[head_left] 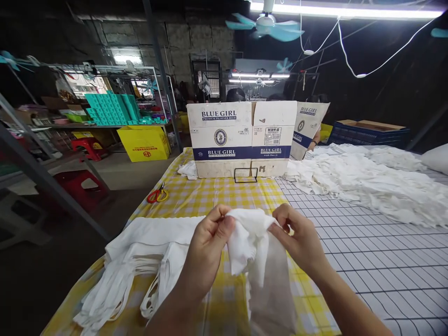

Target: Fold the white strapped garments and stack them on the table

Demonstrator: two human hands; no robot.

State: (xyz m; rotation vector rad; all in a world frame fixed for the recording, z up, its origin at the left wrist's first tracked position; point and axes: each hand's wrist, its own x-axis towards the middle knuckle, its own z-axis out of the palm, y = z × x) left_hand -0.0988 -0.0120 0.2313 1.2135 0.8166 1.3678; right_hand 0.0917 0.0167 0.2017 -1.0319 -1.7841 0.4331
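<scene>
Between my two hands hangs a white cloth piece (259, 242), bunched at the top, with a long shaded length dropping toward the front edge of the view. My left hand (210, 247) pinches its upper left edge between thumb and fingers. The upper right edge is gripped by my right hand (297, 238), thumb against curled fingers. To the left of my left hand lies a stack of white cloth pieces (147, 238) with narrow straps trailing toward me. Scissors (158, 194) with red and yellow handles rest beyond that stack.
A flattened Blue Girl beer carton (224, 140) stands upright across the table, behind a small black wire stand (245, 175). A large heap of white cloth (364, 177) covers the right back. Another person's hand (312, 144) shows behind the carton. A yellow box (143, 143) stands left.
</scene>
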